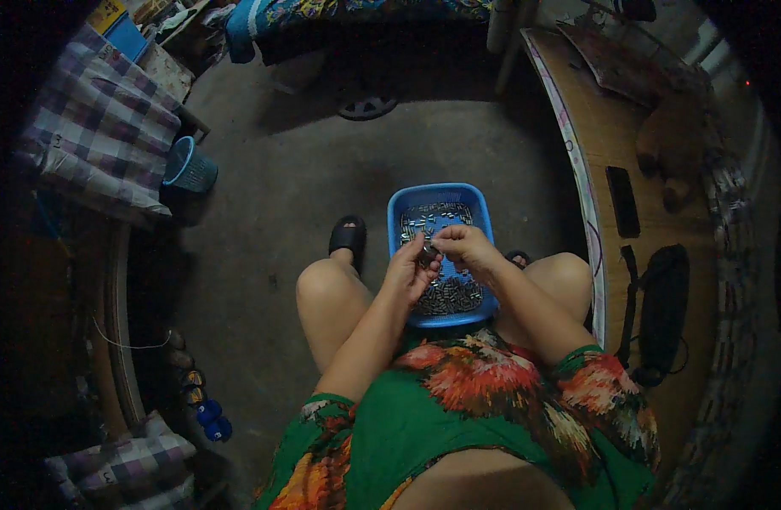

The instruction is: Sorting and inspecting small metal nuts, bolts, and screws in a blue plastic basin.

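A blue plastic basket [444, 322] stands between my knees, holding many small metal cylinder-like pieces [451, 297]. They lie in a heap at its near end and more loosely at its far end, with blue bottom showing between. Over the basket, my left hand [412, 270] is closed round a small, dark, shiny metal piece [428, 253]. My right hand [465, 246] meets it from the right, thumb and forefinger pinched together at that piece. Whether the right fingertips hold a separate small part is too small to tell.
On the right, a long wooden board [616, 280] bears a dark phone [622, 201] and a black bag [665, 297]. A blue-green bin [190, 165] stands by a checked cloth [110, 127] at left. Footwear [210, 416] lines the lower left. A patterned bed cover [356, 19] hangs at the back.
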A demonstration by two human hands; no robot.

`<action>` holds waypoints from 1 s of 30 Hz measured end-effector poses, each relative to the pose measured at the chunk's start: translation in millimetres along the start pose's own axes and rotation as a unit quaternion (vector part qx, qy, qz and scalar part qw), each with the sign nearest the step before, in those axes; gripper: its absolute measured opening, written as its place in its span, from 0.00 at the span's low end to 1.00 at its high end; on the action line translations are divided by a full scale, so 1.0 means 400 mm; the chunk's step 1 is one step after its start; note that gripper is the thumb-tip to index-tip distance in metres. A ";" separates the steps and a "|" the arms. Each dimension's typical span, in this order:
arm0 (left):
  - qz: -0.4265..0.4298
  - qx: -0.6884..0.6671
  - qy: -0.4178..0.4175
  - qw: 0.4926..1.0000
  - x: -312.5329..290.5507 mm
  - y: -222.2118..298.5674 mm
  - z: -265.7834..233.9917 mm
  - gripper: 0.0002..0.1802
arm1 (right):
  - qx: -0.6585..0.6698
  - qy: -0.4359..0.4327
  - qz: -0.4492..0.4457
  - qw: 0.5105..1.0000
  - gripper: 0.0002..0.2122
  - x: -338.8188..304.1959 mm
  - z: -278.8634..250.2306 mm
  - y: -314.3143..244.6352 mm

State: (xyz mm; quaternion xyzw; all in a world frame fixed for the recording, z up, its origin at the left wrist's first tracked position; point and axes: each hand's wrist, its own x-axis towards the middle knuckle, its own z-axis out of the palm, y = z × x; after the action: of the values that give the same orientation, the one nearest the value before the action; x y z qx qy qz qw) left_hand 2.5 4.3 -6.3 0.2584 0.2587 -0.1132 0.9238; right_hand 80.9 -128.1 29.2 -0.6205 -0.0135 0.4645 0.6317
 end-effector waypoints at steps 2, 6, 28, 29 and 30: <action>0.006 0.008 -0.008 1.000 0.000 0.000 -0.001 0.19 | -0.032 0.007 -0.021 0.999 0.07 0.000 0.002 -0.002; 0.041 0.040 -0.029 0.998 0.001 -0.001 -0.006 0.17 | -0.089 0.009 -0.066 0.994 0.06 -0.009 0.009 -0.013; 0.074 0.065 -0.017 0.995 -0.001 -0.003 0.000 0.10 | -0.028 0.002 -0.019 0.999 0.07 -0.027 0.010 -0.022; 0.063 0.036 -0.032 0.997 0.004 -0.006 -0.007 0.10 | -0.068 0.016 -0.077 0.995 0.07 -0.031 0.018 -0.018; 0.052 0.006 -0.046 0.998 0.008 -0.010 -0.014 0.10 | -0.107 0.031 -0.134 0.985 0.07 -0.034 0.023 -0.017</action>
State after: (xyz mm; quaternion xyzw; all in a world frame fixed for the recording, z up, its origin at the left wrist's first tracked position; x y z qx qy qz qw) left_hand 1.7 3.7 -13.7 0.2714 0.2014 -0.0782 0.9379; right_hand 71.9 -127.9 44.3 -0.6909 -0.1267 0.3524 0.6184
